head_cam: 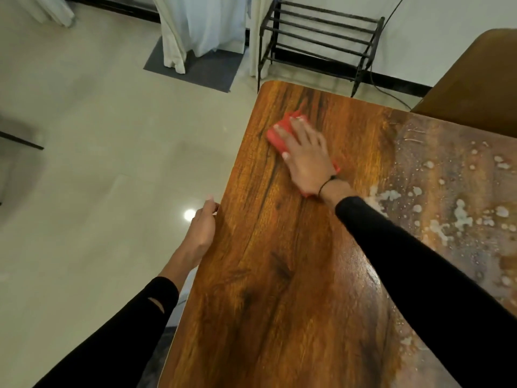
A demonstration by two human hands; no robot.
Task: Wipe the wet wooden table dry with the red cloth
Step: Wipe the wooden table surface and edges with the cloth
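Wooden table (279,275): left part plain, droplets and foam along right side; open floor (98,163) beyond left edge.
Right hand (306,156): fingers flat, pressing red cloth (275,134) near far-left corner.
Left hand (201,233): fingers relaxed against left edge.

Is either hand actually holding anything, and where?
Right hand presses flat on top of the red cloth; left hand touches the table edge.

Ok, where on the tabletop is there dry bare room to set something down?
The wide wood patch of the table between the left hand at the near-left edge and the right sleeve looks bare and dry. The far-left corner is taken by the right hand pressing the red cloth. The right side holds water droplets.
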